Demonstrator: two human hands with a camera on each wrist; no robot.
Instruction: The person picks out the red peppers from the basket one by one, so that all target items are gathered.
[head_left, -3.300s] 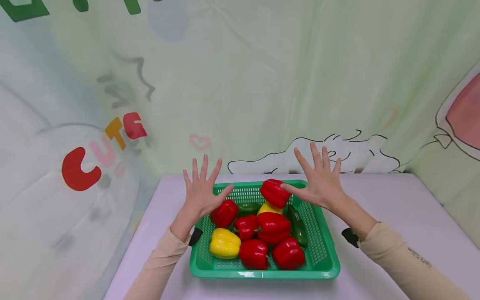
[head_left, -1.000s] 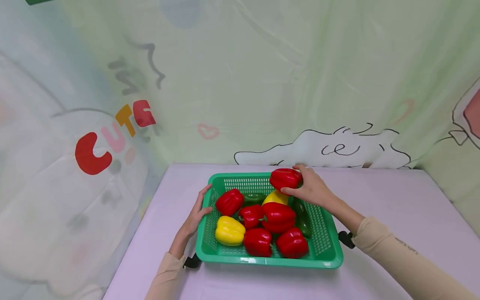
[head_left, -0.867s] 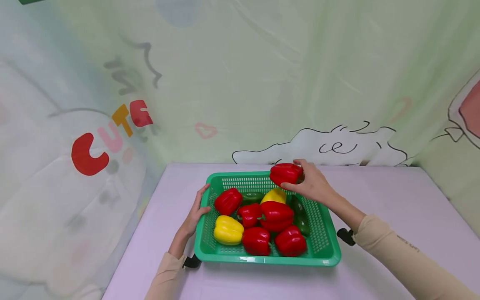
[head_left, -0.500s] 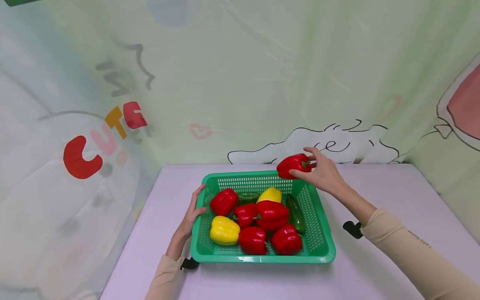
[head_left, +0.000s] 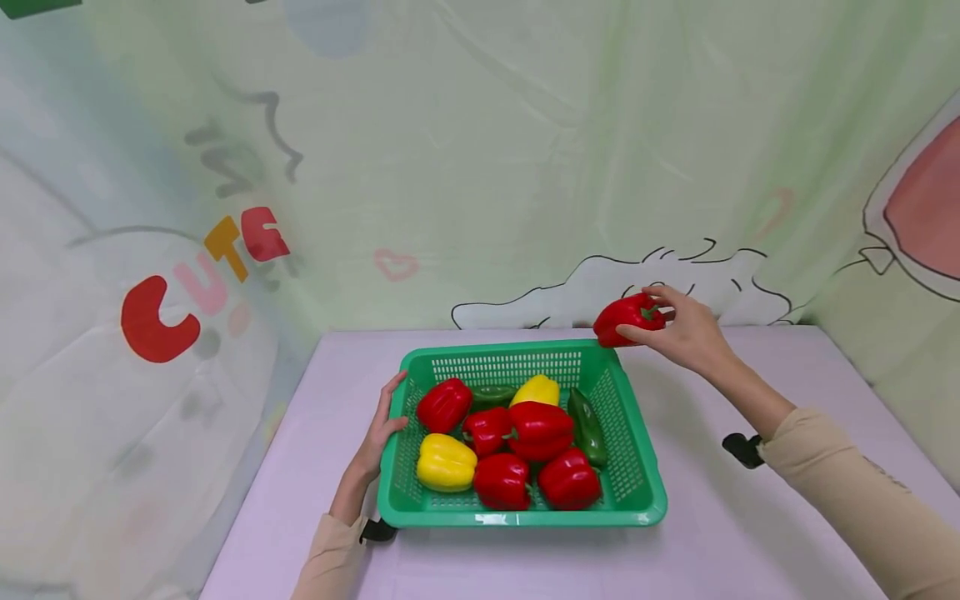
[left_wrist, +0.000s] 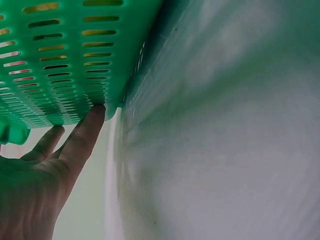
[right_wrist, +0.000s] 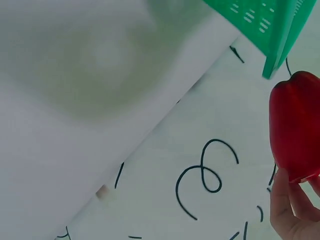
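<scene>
Beyond the back right corner of a green plastic basket (head_left: pixel 517 518), my right hand (head_left: pixel 686 329) holds a red bell pepper (head_left: pixel 626 318) up in the air by its stem end. In the right wrist view the thumb and fingers press on the lower end of that red bell pepper (right_wrist: pixel 297 125). My left hand (head_left: pixel 378 429) rests against the basket's left side, its thumb at the rim. Seen from the left wrist, straight fingers (left_wrist: pixel 82 140) touch the perforated outer wall from below the rim.
Several red bell peppers (head_left: pixel 542 430), a yellow bell pepper in front (head_left: pixel 446 462), another yellow one (head_left: pixel 536 390) at the back and long green peppers (head_left: pixel 587 427) lie in the basket. It stands on a pale lilac table (head_left: pixel 735 500). A printed curtain (head_left: pixel 487 167) hangs behind.
Both spread hands came down to the basket. The right hand took the red bell pepper from the back of the pile and carried it up and rightward past the rim. The left hand stays at the side.
</scene>
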